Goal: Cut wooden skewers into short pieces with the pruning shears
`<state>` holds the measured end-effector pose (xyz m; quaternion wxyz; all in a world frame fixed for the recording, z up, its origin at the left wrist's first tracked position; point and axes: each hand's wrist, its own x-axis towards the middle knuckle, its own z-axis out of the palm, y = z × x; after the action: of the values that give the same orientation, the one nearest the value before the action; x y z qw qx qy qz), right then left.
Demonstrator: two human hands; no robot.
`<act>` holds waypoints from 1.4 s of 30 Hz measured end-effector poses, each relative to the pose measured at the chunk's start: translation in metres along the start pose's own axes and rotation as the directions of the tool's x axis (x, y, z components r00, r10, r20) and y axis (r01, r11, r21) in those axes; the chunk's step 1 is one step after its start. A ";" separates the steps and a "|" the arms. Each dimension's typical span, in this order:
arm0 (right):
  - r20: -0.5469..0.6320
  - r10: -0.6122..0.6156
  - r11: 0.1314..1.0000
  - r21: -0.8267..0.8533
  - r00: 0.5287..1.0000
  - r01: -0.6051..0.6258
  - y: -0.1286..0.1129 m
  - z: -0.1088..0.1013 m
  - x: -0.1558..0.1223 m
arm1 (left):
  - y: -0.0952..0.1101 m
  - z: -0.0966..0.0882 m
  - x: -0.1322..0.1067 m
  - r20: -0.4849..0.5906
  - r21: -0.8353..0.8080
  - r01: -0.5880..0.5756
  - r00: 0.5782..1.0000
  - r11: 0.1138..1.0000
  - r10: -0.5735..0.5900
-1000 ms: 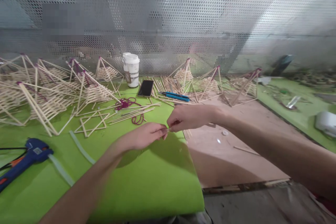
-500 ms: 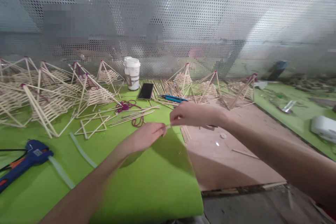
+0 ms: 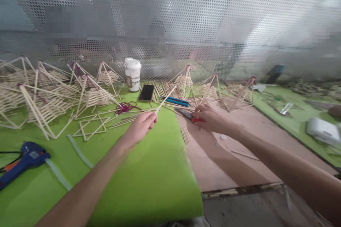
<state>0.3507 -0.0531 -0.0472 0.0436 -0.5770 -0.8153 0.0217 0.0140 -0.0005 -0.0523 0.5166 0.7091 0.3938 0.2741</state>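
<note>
My left hand (image 3: 141, 126) is pinched shut on a thin wooden stick (image 3: 165, 98) that points up and to the right over the green mat (image 3: 149, 177). My right hand (image 3: 209, 117) rests farther right on the brown board (image 3: 239, 149), its fingers closed on red-handled cutters (image 3: 189, 114). The two hands are apart. A short bundle of cut sticks (image 3: 185, 135) lies between them at the mat's edge.
Several stick pyramids (image 3: 90, 92) stand at the left and back. A blue glue gun (image 3: 22, 161) lies at the left, glue sticks (image 3: 80, 150) beside it. A white cup (image 3: 132, 74), a phone (image 3: 146, 92), blue-handled pliers (image 3: 176, 100) and purple yarn (image 3: 127, 106) sit behind. A perforated metal screen (image 3: 186, 25) closes the back.
The hands, together on one small stick before, have parted. My left hand kept the stick and raised it. My right hand moved right and forward onto the red-handled cutters.
</note>
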 end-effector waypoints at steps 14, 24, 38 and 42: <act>0.259 0.089 0.308 0.911 0.962 -0.274 -0.034 -0.052 0.004 | 0.004 -0.005 0.001 -0.048 -0.390 -0.025 0.999 0.920 0.007; 0.171 -0.039 0.322 0.935 0.985 -0.149 -0.081 -0.044 0.035 | 0.013 -0.012 -0.005 -0.091 -0.486 -0.034 0.996 0.873 -0.012; 0.052 -0.089 0.611 0.791 0.995 0.014 -0.093 -0.041 0.047 | 0.002 -0.010 0.001 -0.078 -0.437 0.009 0.996 0.899 -0.048; 0.015 -0.102 0.682 0.729 0.995 0.059 -0.096 -0.040 0.047 | 0.005 -0.011 0.000 -0.090 -0.401 0.012 0.995 0.916 -0.053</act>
<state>0.2485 -0.0411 0.0027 0.2472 -0.4755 -0.7653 0.3566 0.0066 0.0042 -0.0444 0.6349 0.5675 0.3664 0.3751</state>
